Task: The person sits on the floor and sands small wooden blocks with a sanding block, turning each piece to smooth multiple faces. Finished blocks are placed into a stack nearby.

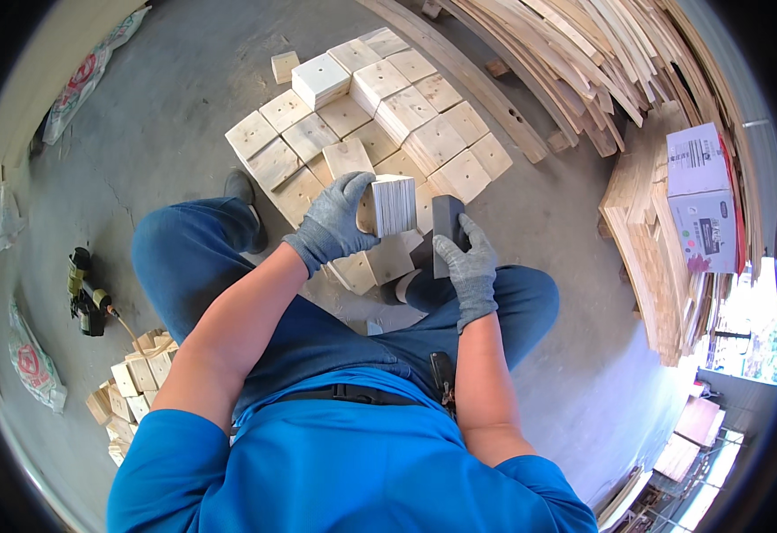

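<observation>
My left hand, in a grey glove, is closed round a small stack of square wooden pieces with layered edges facing right. Held upright just to its right is a dark grey rectangular block, gripped by my gloved right hand. A narrow gap separates the block from the stack. Beneath and beyond both hands, rows of square wooden pieces stand piled on the floor between my feet, many with a small hole or dark dot in the middle. The pile is taller at its far right.
A lone wood block lies beyond the pile. Long boards fill the far right, near a cardboard box on stacked timber. At left are a green-and-black power tool, more wood blocks and printed bags.
</observation>
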`<state>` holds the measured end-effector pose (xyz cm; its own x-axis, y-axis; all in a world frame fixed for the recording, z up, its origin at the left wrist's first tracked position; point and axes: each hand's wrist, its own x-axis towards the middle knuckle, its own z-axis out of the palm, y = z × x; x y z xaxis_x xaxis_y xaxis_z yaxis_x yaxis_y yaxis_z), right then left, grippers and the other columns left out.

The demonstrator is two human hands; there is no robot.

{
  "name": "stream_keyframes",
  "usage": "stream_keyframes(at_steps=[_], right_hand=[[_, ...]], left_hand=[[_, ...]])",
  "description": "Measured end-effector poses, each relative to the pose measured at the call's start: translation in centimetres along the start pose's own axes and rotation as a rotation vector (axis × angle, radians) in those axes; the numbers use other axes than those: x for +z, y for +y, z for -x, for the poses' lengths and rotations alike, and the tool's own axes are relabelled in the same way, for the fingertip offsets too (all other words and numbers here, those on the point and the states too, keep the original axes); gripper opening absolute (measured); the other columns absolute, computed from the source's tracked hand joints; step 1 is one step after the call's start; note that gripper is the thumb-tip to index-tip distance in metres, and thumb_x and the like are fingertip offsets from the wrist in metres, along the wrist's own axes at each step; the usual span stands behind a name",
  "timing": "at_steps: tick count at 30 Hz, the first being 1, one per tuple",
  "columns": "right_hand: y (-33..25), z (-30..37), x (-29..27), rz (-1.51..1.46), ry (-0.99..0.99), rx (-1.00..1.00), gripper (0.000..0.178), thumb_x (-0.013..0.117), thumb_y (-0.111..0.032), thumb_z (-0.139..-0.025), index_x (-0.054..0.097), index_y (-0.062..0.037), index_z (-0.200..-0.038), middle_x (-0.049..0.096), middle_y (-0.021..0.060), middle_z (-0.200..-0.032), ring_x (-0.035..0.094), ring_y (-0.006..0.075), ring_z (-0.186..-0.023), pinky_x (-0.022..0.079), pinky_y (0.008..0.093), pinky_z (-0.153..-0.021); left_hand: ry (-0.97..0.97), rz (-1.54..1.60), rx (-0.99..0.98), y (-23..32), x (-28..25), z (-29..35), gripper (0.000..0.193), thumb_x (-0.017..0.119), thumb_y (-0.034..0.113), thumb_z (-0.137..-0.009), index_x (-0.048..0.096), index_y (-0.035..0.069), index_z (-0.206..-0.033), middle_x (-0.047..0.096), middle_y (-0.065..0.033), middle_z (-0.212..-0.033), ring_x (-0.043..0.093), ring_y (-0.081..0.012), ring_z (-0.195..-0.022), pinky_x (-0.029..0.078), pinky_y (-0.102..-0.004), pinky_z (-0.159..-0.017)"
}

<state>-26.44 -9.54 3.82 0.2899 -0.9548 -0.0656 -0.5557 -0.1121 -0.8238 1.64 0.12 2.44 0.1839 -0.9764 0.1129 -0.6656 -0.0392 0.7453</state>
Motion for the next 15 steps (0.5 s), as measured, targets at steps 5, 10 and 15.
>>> stream_keyframes(at_steps=[5,10,15], right_hand=[[-0.3,0.2,1.3,0.096,-0.048,-0.029,0.073,0.094,-0.028,-0.084,0.067,0.0005,-0.145,0.071,0.0242,-0.130,0.071,0.0350,-0.118,0.055,0.0420,-0.106],[-0.2,0.4,2.2,0.134,-0.091,-0.079,0.072,0.093,-0.032,-0.084,0.067,-0.0004,-0.144,0.071,0.0245,-0.130,0.070,0.0369,-0.119,0.055,0.0433,-0.106],[0.4,-0.3,2.3,0.200,-0.109,-0.099,0.074,0.092,-0.037,-0.084,0.067,-0.0006,-0.144,0.069,0.0255,-0.135,0.068,0.0396,-0.122,0.054,0.0453,-0.108]], left_hand=[[0.197,-0.129,0.203,-1.6,0.7,0.2,0.102,0.098,0.020,-0.062,0.050,0.006,-0.151,0.055,-0.0215,-0.151,0.053,-0.0425,-0.143,0.047,-0.0491,-0.120],[0.187,-0.231,0.328,-2.3,1.5,1.6,0.098,0.096,0.014,-0.063,0.051,0.008,-0.150,0.055,-0.0195,-0.152,0.051,-0.0425,-0.145,0.045,-0.0506,-0.121],[0.073,-0.285,0.363,-1.6,1.4,3.7,0.097,0.095,0.019,-0.066,0.052,0.009,-0.152,0.054,-0.0163,-0.153,0.049,-0.0417,-0.148,0.044,-0.0509,-0.123]])
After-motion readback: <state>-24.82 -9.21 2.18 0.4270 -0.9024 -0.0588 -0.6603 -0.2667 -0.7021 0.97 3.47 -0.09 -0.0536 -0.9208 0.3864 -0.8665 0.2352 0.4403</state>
